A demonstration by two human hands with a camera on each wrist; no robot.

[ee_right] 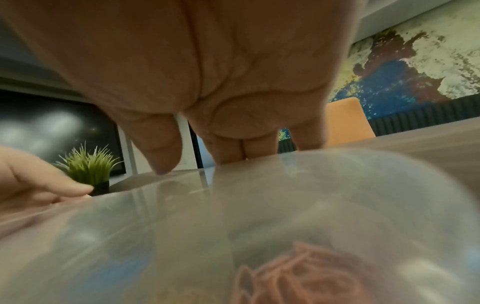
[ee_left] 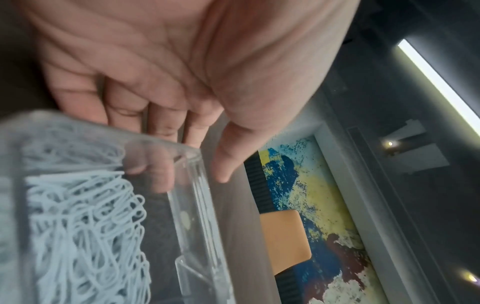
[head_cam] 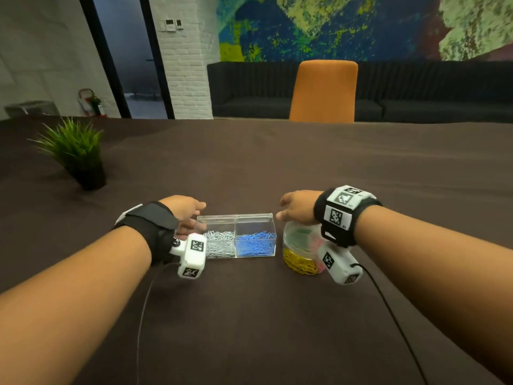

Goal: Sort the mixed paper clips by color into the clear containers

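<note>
A clear two-compartment box [head_cam: 238,218] stood on the dark table [head_cam: 249,315], white paper clips [head_cam: 220,243] in its left half and blue paper clips [head_cam: 256,243] in its right. The left hand [head_cam: 184,215] lay against the box's left end, fingers [ee_left: 166,123] straight and relaxed, gripping nothing. The right hand [head_cam: 298,208] hovered over a round clear container [head_cam: 301,252] holding yellow paper clips [head_cam: 298,263], pink and green ones, its fingers [ee_right: 161,144] loose and apart. A potted plant [head_cam: 77,154] stood far left.

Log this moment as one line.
left hand: open beside clear box | right hand: open above round tub | white clips, blue clips sorted
</note>
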